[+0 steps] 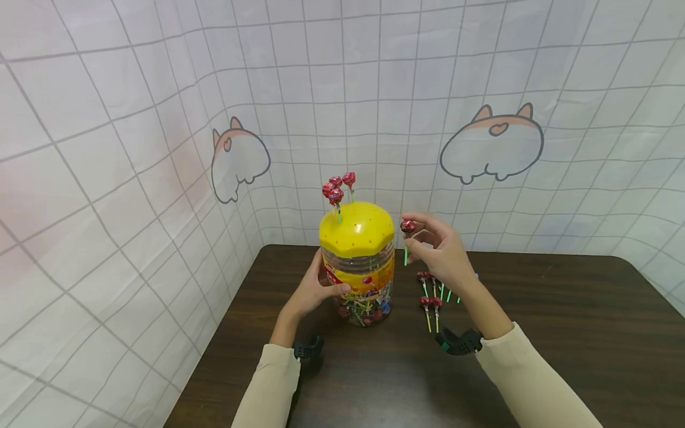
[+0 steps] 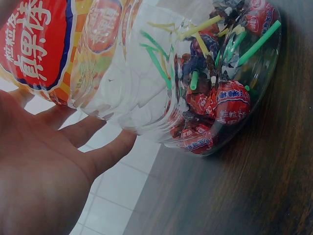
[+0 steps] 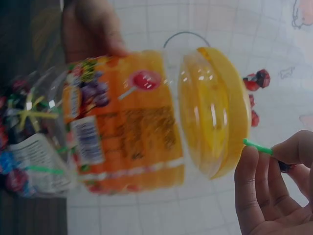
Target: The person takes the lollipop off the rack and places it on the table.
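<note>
A clear plastic candy jar (image 1: 369,279) stands upright on the dark table, with lollipops inside its lower part. Its domed yellow lid (image 1: 361,229) is dotted with small holes. Several red-wrapped lollipops (image 1: 335,196) stick up from the lid's left and back side. My left hand (image 1: 313,292) holds the jar from the left, thumb across the front of the label. To the right of the lid, my right hand (image 1: 446,255) pinches a red lollipop (image 1: 408,226); its green stick points down. In the right wrist view the stick's end (image 3: 257,146) is close by the lid's edge.
On the wooden table (image 1: 364,380), right of the jar, several lollipops (image 1: 430,302) lie in rows, partly covered by my right hand and wrist. Behind the table hangs a white grid-patterned curtain (image 1: 374,119). Each wrist wears a black band (image 1: 460,342).
</note>
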`<state>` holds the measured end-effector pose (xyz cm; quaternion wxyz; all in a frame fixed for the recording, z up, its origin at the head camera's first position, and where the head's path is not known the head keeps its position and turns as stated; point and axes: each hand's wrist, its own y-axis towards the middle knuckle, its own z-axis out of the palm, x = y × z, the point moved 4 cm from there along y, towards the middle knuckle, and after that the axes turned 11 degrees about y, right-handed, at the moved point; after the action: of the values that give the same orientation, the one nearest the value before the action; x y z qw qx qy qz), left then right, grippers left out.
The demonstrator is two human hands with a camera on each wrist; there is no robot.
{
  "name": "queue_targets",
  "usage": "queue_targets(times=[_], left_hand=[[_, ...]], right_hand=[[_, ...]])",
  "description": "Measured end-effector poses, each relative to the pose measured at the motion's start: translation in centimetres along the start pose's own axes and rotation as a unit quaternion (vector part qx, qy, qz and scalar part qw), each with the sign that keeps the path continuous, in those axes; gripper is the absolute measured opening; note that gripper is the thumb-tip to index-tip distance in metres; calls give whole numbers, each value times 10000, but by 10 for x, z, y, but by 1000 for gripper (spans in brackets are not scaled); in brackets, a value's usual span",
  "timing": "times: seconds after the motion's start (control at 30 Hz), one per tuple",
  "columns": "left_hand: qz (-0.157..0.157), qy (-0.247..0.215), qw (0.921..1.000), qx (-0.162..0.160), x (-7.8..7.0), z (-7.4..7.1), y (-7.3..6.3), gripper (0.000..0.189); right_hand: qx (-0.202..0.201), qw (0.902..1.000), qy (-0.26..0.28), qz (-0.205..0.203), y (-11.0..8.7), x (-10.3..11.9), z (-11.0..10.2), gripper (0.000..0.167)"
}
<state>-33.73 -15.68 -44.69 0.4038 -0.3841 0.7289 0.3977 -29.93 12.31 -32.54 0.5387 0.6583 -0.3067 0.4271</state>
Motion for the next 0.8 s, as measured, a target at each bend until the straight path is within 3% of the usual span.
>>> queue_targets(times=[0.57,0.8], left_hand=[[1,-50,10000,31,-3,1,-1,100],[12,-63,10000,36,-3,0,-1,99]], right_hand=[[-248,9996,69,134,-43,-35,-40,42],[-333,9987,-87,382,-58,-49,-55,41]])
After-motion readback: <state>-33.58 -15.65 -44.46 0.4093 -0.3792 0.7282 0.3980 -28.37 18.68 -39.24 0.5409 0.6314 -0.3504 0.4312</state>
